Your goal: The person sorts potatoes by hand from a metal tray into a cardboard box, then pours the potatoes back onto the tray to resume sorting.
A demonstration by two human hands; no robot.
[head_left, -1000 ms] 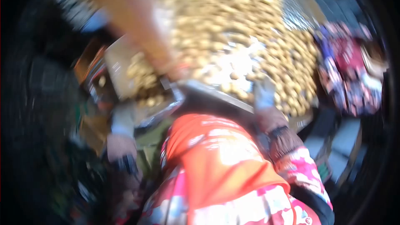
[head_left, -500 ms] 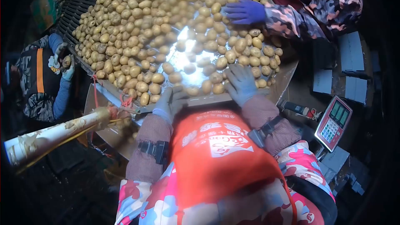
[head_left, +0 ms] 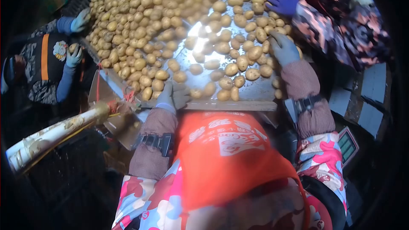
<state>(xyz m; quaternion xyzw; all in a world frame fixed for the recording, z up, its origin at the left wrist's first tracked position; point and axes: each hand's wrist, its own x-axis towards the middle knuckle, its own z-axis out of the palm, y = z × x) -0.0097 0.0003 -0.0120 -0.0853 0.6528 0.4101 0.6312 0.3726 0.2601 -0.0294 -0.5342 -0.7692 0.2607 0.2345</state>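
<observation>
Metal shines through where the potatoes [head_left: 166, 17] thin out. The surface [head_left: 255, 94] in front of me is piled thick with them toward its far edge and left side. Closer to the near edge they lie loose and apart, with a bright glare in the middle.

My left hand [head_left: 174, 96], in a grey glove, lies palm down at the near edge, left of centre. Its fingers are spread wide and hold nothing, and a few potatoes lie just beside the fingertips. My right hand [head_left: 283, 49], also grey-gloved, reaches further out along the right edge. It rests palm down on a cluster of potatoes with the fingers bent over them; I cannot tell whether it grips one. A dark right wrist strap [head_left: 307, 103] circles that arm, and a left forearm strap [head_left: 156, 141] sits on the other. My orange apron [head_left: 226, 157] fills the view below the near edge.

Toward the far right corner, a co-worker's blue-gloved hand [head_left: 281, 3] lies on the potatoes, near my right hand but apart from it. At the left edge another person in a dark vest shows two pale gloves. The upper glove [head_left: 79, 19] is at the rim of the heap, and the lower glove [head_left: 73, 56] holds a single potato just off the edge. A pale, smeared pole [head_left: 51, 135] slants away from the near left corner. A scale [head_left: 347, 145] with a green display sits beside my right elbow, lower than the surface.
</observation>
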